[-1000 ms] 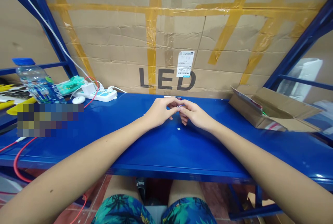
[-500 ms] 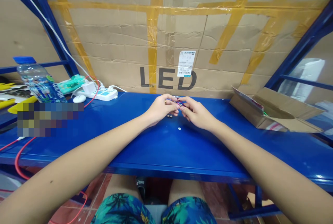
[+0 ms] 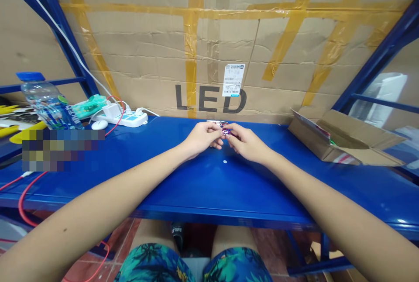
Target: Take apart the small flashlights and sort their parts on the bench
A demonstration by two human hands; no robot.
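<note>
A person seated at a blue metal counter (image 3: pixel 183 186) brings both hands together over its middle. The left hand (image 3: pixel 202 139) and the right hand (image 3: pixel 246 143) meet fingertip to fingertip, each curled and pinching a small purple-and-red part (image 3: pixel 225 132) between thumb and forefinger. The part is held just above the counter's surface, too small for its make to be told. The other fingers of both hands are folded in under the palms.

On the counter at 6 o'clock from the part, near the hands, lies a small white disc (image 3: pixel 224 161), touched by neither hand. At 12 o'clock, just beyond the fingertips, a short row of small red-and-white pieces (image 3: pixel 218 122) rests close to the back edge.

Behind it stands a taped cardboard wall (image 3: pixel 147 55) printed "LED", with a white shipping label (image 3: pixel 233 80) at 12 o'clock from the hands. At 3 o'clock, well apart from them, an open cardboard box (image 3: pixel 347 140) sits on the counter with its flaps spread. At 9 o'clock are a white power strip (image 3: pixel 126 119), a white mouse (image 3: pixel 99 125), a green packet (image 3: pixel 88 105) and a water bottle (image 3: pixel 46 103) with a blue cap. A red cable (image 3: pixel 24 192) loops off the counter's left end.

Bare forearms reach in from 7 and 5 o'clock; patterned shorts show below the counter's edge.
</note>
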